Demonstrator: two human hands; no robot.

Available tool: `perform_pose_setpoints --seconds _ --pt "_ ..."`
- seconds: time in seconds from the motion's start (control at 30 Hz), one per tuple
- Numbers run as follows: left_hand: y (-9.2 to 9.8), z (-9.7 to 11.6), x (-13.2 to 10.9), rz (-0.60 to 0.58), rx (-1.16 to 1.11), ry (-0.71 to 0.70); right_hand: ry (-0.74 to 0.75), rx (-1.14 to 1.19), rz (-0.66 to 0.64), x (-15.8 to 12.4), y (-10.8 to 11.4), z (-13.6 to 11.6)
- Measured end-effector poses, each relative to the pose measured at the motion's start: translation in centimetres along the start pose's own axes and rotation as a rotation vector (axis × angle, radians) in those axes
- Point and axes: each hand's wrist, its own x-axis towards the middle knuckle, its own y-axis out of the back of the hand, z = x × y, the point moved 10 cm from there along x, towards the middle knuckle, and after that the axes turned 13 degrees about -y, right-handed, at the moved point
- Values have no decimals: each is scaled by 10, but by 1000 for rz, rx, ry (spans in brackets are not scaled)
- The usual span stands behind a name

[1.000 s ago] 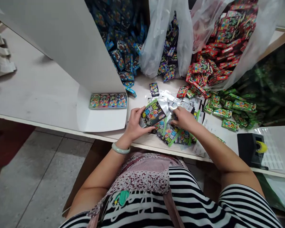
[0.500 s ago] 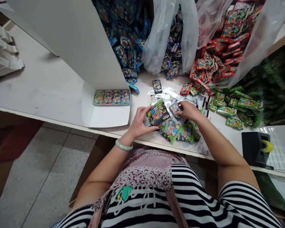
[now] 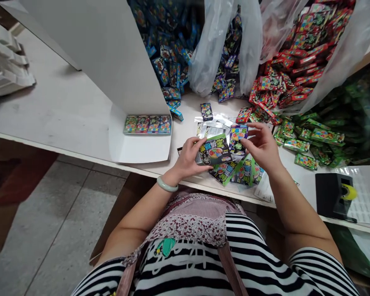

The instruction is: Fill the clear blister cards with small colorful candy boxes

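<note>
My left hand (image 3: 188, 158) grips a black and green printed packet (image 3: 218, 151) between thumb and fingers, held low over the worktable. Just right of it, my right hand (image 3: 264, 149) pinches a small purple candy box (image 3: 238, 137), its colourful front facing up. The purple box is close to the packet's right edge; whether they touch I cannot tell. Beneath both hands lie several more black and green packets (image 3: 234, 172) and clear plastic sleeves. To the left, a row of small boxes (image 3: 148, 124) stands inside an opened white carton (image 3: 143, 149).
Behind are heaps of blue boxes (image 3: 169, 70), red boxes (image 3: 296, 78) and green boxes (image 3: 319, 137), with plastic bags (image 3: 208, 49) between. A single dark purple box (image 3: 206, 111) lies alone. A black tape dispenser (image 3: 331, 195) stands at right, folded white cartons (image 3: 9, 61) at far left.
My right hand has drawn the purple box slightly right and turned it so its front shows. My left hand, still on the packet, has shifted a little right and down.
</note>
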Motion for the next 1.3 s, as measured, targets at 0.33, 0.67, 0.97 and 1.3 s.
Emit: perform_pose_setpoints --seconds 0.33,0.67,0.97,1.3 --pt "-2 3 -5 5 -43 59 -87 18 -118 -7 1 8" --pt "-8 6 -8 -39 -31 3 -64 -92 -208 -3 -20 12" --pt "-8 5 0 3 -52 74 56 -310 -183 -20 -46 12" --pt "36 13 -14 230 -249 53 39 -233 -225 127 -151 -3"
